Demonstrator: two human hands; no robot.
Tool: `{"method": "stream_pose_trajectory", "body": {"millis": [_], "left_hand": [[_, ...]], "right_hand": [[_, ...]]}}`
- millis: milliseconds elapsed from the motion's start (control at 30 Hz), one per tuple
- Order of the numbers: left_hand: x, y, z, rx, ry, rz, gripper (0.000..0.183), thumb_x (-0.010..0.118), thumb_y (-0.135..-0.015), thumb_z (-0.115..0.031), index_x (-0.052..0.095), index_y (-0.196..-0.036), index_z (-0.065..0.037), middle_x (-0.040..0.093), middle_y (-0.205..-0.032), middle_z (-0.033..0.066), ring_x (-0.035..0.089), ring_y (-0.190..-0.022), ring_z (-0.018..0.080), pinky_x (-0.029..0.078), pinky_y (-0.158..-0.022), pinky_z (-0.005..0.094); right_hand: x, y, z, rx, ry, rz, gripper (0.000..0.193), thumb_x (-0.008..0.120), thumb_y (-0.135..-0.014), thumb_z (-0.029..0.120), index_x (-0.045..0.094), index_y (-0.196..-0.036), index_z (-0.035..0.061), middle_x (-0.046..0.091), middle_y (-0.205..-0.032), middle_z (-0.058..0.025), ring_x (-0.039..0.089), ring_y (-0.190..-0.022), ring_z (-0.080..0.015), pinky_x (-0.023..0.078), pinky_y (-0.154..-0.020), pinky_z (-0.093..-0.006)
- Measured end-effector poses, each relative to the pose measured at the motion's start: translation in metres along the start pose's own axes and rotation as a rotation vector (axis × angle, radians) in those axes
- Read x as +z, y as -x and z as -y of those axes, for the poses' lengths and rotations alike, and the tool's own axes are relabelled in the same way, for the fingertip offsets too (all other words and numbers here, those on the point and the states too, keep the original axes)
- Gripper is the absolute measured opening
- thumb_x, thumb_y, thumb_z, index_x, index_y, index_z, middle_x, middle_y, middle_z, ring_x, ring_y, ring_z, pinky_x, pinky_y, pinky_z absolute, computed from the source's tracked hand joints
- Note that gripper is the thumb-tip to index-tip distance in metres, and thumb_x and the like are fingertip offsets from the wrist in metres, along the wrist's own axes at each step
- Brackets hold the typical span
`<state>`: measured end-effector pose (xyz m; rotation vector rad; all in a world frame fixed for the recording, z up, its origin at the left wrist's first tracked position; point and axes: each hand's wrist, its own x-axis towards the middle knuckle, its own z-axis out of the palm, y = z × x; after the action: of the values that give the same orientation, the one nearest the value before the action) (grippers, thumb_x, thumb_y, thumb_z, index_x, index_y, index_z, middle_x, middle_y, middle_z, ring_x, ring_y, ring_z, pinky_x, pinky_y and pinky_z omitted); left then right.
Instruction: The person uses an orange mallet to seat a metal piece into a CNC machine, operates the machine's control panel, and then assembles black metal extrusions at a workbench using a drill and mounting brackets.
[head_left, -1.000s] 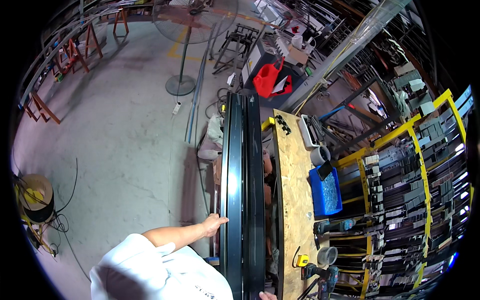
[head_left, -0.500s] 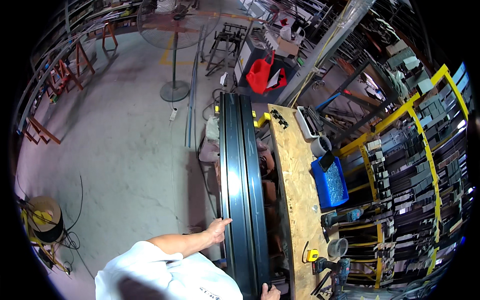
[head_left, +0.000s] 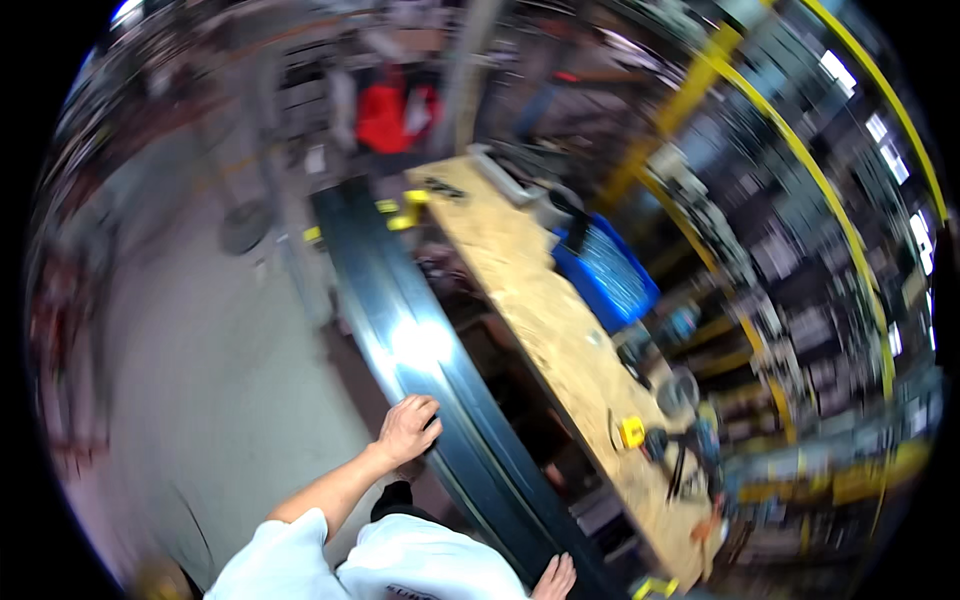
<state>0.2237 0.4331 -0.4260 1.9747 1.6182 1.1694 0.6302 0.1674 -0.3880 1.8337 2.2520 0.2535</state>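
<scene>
Long dark metal profiles (head_left: 455, 400) lie side by side, running slantwise from the upper left to the lower right, with a bright glare on their top. My left hand (head_left: 408, 430) has its fingers bent over their left edge; its thumb is not clearly seen. Close to the lower edge of the picture, my right hand (head_left: 556, 580) rests on the near part of the profiles. Its fingers are stretched out, and the wrist is partly cut off by the frame.
Right of the profiles stands a wooden worktop (head_left: 530, 310) with a blue bin (head_left: 607, 275), a yellow tape measure (head_left: 631, 432) and a cordless drill (head_left: 700, 445). Yellow racking (head_left: 800, 150) rises beyond it. A red bag (head_left: 382, 118) is blurred at the back.
The view has swung, so the profiles and worktop now slant and the surroundings are blurred. My left hand has curled its fingers onto the edge. My right hand now lies over the profiles' top.
</scene>
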Motion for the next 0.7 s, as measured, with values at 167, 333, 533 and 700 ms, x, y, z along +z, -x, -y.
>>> {"method": "stream_pose_trajectory", "body": {"millis": [167,333,533,700], "left_hand": [[0.009,0.003,0.026,0.107,-0.052,0.426,0.028,0.071,-0.079,-0.009,0.066,-0.105,0.002,0.064,-0.114,0.0232,0.057,-0.111,0.0442,0.047,-0.1,0.052],[0.028,0.008,0.045,0.2,-0.034,0.477,0.04,0.06,-0.088,-0.002,0.059,-0.128,0.005,0.059,-0.125,0.0245,0.052,-0.118,0.0445,0.042,-0.106,0.05],[0.024,0.002,0.067,0.227,-0.006,0.532,0.043,0.058,-0.089,0.0,0.058,-0.131,0.008,0.057,-0.13,0.0264,0.052,-0.122,0.0453,0.041,-0.108,0.0488],[0.023,-0.002,0.082,0.204,0.007,0.557,0.047,0.057,-0.09,0.004,0.057,-0.137,0.008,0.056,-0.134,0.0267,0.052,-0.125,0.0451,0.04,-0.111,0.0477]], "right_hand": [[-0.047,-0.045,0.023,0.239,-0.538,0.05,0.087,0.08,-0.074,0.014,0.04,-0.15,-0.0047,0.043,-0.15,-0.029,0.039,-0.143,-0.0473,0.03,-0.118,-0.0613],[0.018,-0.026,0.025,0.332,-0.317,0.176,0.072,0.05,-0.093,0.009,0.03,-0.161,-0.0011,0.029,-0.165,-0.0281,0.025,-0.156,-0.0431,0.015,-0.127,-0.0612],[0.027,-0.019,0.041,0.368,-0.357,0.138,0.07,0.047,-0.098,0.013,0.025,-0.163,0.0002,0.027,-0.166,-0.0286,0.021,-0.158,-0.0431,0.014,-0.127,-0.0617],[0.029,-0.027,0.048,0.41,-0.356,0.154,0.069,0.042,-0.101,0.012,0.018,-0.166,0.0065,0.025,-0.167,-0.0292,0.019,-0.159,-0.0431,0.012,-0.129,-0.0596]]}}
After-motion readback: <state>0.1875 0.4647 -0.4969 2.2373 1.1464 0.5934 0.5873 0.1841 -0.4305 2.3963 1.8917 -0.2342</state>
